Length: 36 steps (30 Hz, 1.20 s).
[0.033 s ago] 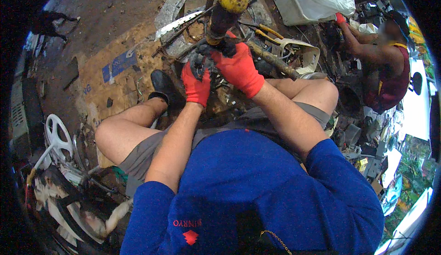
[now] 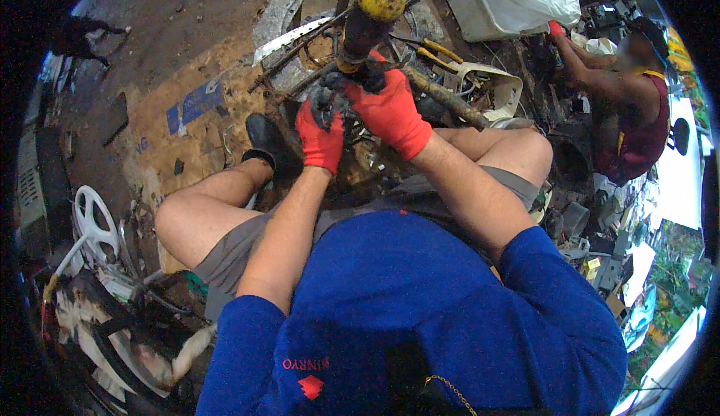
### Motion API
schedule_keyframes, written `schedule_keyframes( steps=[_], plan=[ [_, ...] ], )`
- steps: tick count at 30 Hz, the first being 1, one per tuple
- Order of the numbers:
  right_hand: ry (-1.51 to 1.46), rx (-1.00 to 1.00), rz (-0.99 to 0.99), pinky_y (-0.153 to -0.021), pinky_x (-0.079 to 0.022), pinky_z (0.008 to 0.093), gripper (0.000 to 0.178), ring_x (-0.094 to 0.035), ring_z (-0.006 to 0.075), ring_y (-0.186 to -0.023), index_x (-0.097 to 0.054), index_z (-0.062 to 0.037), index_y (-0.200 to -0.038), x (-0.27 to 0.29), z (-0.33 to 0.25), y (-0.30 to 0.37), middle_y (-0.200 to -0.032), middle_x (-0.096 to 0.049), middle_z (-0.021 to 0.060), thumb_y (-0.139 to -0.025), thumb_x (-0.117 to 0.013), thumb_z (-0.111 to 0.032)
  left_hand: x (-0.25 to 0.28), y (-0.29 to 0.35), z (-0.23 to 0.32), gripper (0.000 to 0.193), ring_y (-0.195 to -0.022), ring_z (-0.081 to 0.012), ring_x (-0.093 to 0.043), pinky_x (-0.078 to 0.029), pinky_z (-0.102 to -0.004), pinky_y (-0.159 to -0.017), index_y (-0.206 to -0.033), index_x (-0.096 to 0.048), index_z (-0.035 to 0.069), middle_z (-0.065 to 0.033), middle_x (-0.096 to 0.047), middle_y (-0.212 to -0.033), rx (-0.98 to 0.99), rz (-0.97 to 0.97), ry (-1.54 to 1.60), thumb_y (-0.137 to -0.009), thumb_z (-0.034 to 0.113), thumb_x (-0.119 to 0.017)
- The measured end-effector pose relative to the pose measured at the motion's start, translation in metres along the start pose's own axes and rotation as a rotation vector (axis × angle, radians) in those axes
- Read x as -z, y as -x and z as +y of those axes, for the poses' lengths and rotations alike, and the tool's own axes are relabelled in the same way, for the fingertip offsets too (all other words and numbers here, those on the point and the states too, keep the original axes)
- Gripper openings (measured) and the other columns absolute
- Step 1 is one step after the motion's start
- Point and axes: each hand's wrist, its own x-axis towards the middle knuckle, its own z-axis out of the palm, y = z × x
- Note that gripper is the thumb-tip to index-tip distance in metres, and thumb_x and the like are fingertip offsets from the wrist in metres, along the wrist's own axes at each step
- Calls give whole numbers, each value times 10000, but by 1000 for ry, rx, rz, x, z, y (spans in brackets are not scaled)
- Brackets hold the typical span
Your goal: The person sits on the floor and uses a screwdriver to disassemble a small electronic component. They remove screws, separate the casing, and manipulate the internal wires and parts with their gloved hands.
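Note:
My two hands meet in front of me, in red gloves with dark, dirty fingers. My left hand (image 2: 322, 120) has its fingers bent closed, close against those of the right. My right hand (image 2: 386, 112) is closed too, fingertips pressed together. Whatever they hold between them is small and dark, and I cannot make it out. Just beyond stands a mallet (image 2: 367, 22) with a worn yellow end and a dark, cylindrical head. A thick wooden handle (image 2: 448, 99) slants off to the right, partly hidden behind my right hand.
A large round metal ring (image 2: 274, 30) lies ahead, with bars across it. Right of it are a cream plastic housing (image 2: 514, 90), yellow-handled pliers (image 2: 442, 52) and a white bin (image 2: 469, 11). A co-worker (image 2: 630, 108) sits at right. A dog (image 2: 150, 352) lies lower left beside a white wheel (image 2: 96, 225).

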Motion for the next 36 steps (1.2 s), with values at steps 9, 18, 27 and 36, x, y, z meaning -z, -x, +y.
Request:
schedule_keyframes(
  steps=[9, 18, 27, 36],
  plan=[
    [-42, 13, 41, -848, -527, 350, 467, -695, 245, -960, -580, -20, -1230, -1, -4, 0, -1029, -715, 140, -817, -737, -173, 2, -1, 1, 621, -1199, -360, -482, -360, -452, -1044, -1334, -452, 20, -198, -530, -1253, 22, -17, 36, -801, 189, -723],
    [-88, -24, -8, -836, -529, 354, 443, -695, 255, -956, -586, -47, -1229, 1, 0, -3, -1037, -718, 127, -822, -717, -163, 4, -4, 7, 620, -1180, -358, -498, -362, -454, -1036, -1324, -461, 19, -208, -542, -1236, -34, -23, 23, -790, 188, -729],
    [-37, -89, -19, -874, -516, 360, 504, -686, 249, -978, -557, -31, -1267, 2, -2, -1, -1057, -711, 136, -812, -722, -169, 3, -1, 0, 637, -1185, -377, -487, -369, -459, -1031, -1332, -442, 8, -221, -515, -1259, -30, -32, -19, -796, 198, -730],
    [9, 63, -1, -838, -529, 348, 501, -694, 238, -934, -558, -29, -1257, 2, -3, -6, -1005, -718, 138, -802, -727, -155, 2, -2, 0, 611, -1177, -372, -491, -377, -462, -1021, -1314, -460, 17, -211, -531, -1243, -33, -22, -5, -794, 190, -731]
  ],
)
